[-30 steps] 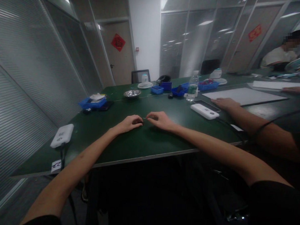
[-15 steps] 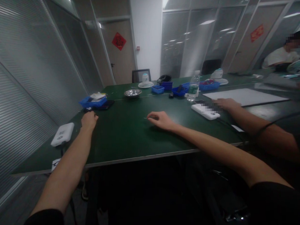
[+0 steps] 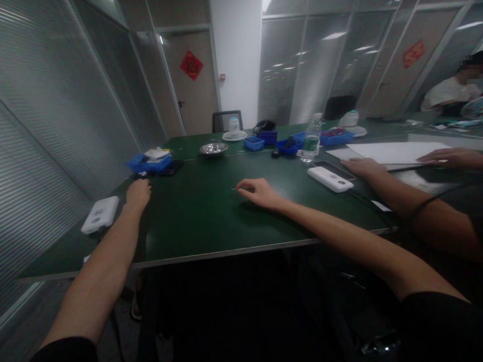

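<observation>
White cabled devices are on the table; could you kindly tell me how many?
2: the left device lies left of the left hand; the right device, right of the right hand. Others could be hidden.

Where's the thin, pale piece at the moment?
In the head view, near the middle, the thin, pale piece pokes leftward from the fingers of the right hand; the metal bowl sits beyond it, slightly to the left.

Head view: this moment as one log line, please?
left hand: by blue tray, grip unclear; right hand: pinching thin item; metal bowl: on green table
</observation>
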### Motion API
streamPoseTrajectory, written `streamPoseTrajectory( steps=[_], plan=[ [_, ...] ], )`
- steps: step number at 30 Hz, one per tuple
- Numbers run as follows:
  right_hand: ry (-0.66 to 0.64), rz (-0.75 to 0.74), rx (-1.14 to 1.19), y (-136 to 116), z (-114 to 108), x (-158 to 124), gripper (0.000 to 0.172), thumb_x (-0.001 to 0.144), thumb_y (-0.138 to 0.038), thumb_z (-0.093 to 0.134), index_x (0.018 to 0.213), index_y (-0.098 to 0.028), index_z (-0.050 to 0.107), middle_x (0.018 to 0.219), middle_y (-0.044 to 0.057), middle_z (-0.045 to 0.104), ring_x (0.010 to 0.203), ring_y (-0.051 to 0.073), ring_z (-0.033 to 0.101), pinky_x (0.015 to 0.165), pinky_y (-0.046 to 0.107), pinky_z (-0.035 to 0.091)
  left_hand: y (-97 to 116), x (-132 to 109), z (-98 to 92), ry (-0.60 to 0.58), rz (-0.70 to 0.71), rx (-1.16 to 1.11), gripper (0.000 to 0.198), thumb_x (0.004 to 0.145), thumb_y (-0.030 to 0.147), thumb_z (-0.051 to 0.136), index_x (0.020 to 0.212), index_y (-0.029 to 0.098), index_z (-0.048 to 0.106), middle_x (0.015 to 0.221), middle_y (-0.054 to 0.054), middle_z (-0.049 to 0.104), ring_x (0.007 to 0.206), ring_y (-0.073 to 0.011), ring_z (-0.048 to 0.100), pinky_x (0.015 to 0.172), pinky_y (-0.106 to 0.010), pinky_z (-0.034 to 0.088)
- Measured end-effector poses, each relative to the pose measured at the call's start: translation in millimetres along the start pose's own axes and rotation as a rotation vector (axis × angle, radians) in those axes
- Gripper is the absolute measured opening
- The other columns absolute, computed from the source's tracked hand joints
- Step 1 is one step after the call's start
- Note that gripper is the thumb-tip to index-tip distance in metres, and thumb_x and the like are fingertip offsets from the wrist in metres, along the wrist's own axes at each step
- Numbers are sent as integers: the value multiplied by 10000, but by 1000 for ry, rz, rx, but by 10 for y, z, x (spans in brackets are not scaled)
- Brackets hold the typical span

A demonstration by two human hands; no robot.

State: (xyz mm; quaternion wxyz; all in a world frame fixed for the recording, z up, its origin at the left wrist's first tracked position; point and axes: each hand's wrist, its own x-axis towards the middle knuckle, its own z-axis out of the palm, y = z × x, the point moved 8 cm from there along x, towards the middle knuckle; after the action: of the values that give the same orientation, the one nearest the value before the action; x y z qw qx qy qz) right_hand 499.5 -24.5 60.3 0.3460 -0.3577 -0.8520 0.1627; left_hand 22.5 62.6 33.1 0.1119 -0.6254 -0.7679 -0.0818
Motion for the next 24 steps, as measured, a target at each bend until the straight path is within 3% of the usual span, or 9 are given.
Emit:
streamPoseTrajectory(
  steps=[4, 10, 17, 24],
  plan=[
    [-18, 5, -3, 26, 18, 1, 270, 996, -376, 640, 1150, -207, 784, 987, 62, 769, 845, 199, 676, 800, 313, 501, -182, -84, -32, 31, -113, -59, 392, 966, 176, 493, 1233, 61, 755, 1247, -265, 689, 1175, -402, 650, 951, -421, 505],
    [-27, -30, -25, 25, 29, 5, 297, 1016, -392, 608, 1157, -188, 770, 1000, 66, 764, 827, 183, 663, 788, 307, 483, -334, -141, -131, 126, -216, -262, 357, 887, 143, 536, 1152, 86, 768, 1157, -211, 724, 1111, -354, 666, 1009, -408, 497],
    [-40, -18, -47, 28, 47, 13, 286, 1014, -378, 611, 1159, -189, 771, 977, 58, 763, 806, 175, 650, 774, 297, 475, -386, -95, -82, 84, -305, -345, 350, 954, 160, 511, 1173, 75, 769, 1205, -218, 716, 1156, -353, 653, 1008, -397, 484],
    [-36, -29, -65, 87, 79, 19, 293, 1020, -401, 611, 1161, -197, 766, 983, 52, 755, 810, 170, 652, 767, 286, 461, -444, -82, -143, 90, -363, -436, 241, 932, 119, 588, 1058, 64, 786, 842, -80, 726, 951, -237, 626, 922, -303, 457]
  ],
)
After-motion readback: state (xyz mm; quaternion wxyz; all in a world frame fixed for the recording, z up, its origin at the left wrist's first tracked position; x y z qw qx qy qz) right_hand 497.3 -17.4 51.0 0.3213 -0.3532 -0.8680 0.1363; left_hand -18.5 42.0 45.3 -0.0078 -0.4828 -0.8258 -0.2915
